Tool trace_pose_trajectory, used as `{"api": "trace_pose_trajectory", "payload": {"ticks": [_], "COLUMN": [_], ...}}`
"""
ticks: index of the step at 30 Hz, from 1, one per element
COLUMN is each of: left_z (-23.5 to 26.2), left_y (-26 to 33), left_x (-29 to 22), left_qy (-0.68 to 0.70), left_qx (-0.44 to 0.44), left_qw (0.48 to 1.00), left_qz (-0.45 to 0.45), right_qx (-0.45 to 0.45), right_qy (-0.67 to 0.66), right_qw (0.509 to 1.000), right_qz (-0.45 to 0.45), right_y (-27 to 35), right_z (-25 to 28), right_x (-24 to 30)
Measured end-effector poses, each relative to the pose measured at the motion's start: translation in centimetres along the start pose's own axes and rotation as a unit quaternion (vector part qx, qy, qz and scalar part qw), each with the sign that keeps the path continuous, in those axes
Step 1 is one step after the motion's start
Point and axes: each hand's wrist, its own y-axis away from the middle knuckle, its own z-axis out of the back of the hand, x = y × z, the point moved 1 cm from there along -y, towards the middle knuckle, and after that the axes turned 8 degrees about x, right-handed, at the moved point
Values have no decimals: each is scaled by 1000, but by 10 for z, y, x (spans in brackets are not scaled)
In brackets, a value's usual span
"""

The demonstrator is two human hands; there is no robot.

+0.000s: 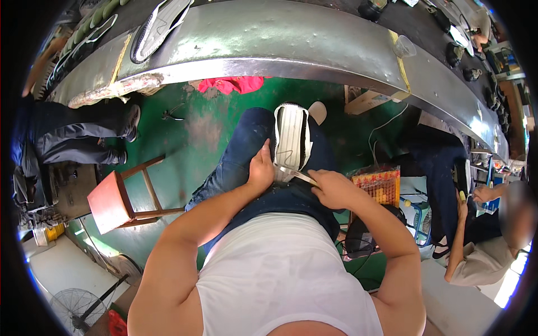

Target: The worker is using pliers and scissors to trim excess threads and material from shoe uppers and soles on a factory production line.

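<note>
An unfinished-looking shoe (pixel 291 134) rests on my lap, its pale, lengthwise-ridged side facing up and its rim dark. My left hand (pixel 261 169) closes on its near end from the left, thumb along the edge; the other fingers are mostly hidden. In my right hand (pixel 330 187) is a hand tool (pixel 302 177) with a slim pale handle. Its shiny, flat metal-looking end lies at the shoe's near end, close to my left hand. The tool's exact kind is not clear.
A metal-edged bench (pixel 269 39) curves across the front, with another pale shoe (pixel 159 31) on it. A red-seated stool (pixel 110 203) stands at left; a patterned box (pixel 376 187) sits at right. Red cloth (pixel 231 84) lies beneath the bench. Other people are on both sides.
</note>
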Motion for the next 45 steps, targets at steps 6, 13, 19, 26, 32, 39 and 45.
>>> {"api": "trace_pose_trajectory", "payload": {"ticks": [6, 13, 19, 26, 32, 39, 45], "left_z": [0, 4, 11, 6, 9, 24, 21], "left_y": [2, 4, -1, 2, 12, 33, 37], "left_x": [-3, -27, -41, -75, -94, -43, -51], "left_qy": [-142, -253, -326, -408, -506, -220, -249], "left_qx": [-18, 38, 111, 180, 222, 111, 163], "left_qw": [978, 936, 921, 891, 831, 969, 954], "left_qz": [-148, -243, -181, -86, -65, -22, -30], "right_qx": [-217, -183, 125, -160, -169, -115, -86], "right_qy": [204, 83, -201, 30, -20, -78, -122], "right_qw": [953, 978, 961, 987, 985, 989, 989], "right_qz": [57, -51, -140, 2, 26, 53, 5], "right_y": [-16, -30, -18, -71, -54, -25, -10], "right_z": [13, 0, 62, 52, 39, 8, -10], "right_x": [-11, -26, -41, -42, -39, -13, -15]}}
